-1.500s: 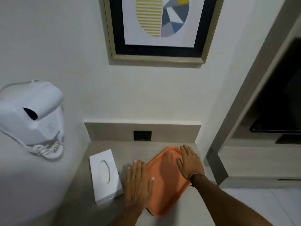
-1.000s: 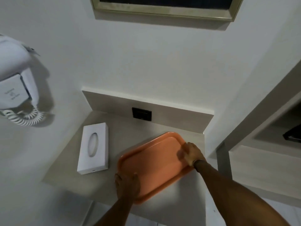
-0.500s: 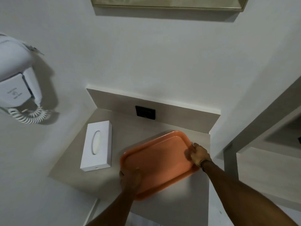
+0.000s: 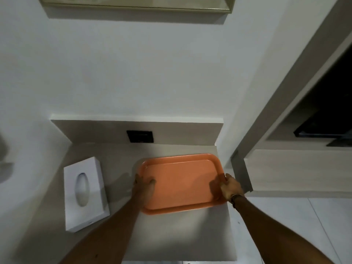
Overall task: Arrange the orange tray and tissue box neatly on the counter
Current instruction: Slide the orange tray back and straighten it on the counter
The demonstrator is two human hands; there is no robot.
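I have both hands on the flat orange plastic tray point(image 4: 181, 181), which lies on the right half of the pale stone-look counter point(image 4: 182, 233). My left hand point(image 4: 143, 185) grips its left short rim, thumb inside; my right hand point(image 4: 229, 185) is wrapped round the right rim. The tray sits nearly square to the back wall, so I judge the squaring step almost finished. The white rectangular tissue box point(image 4: 85, 193) lies apart on the left, slightly skewed. Next, I reckon, I release the tray and turn the box parallel to it.
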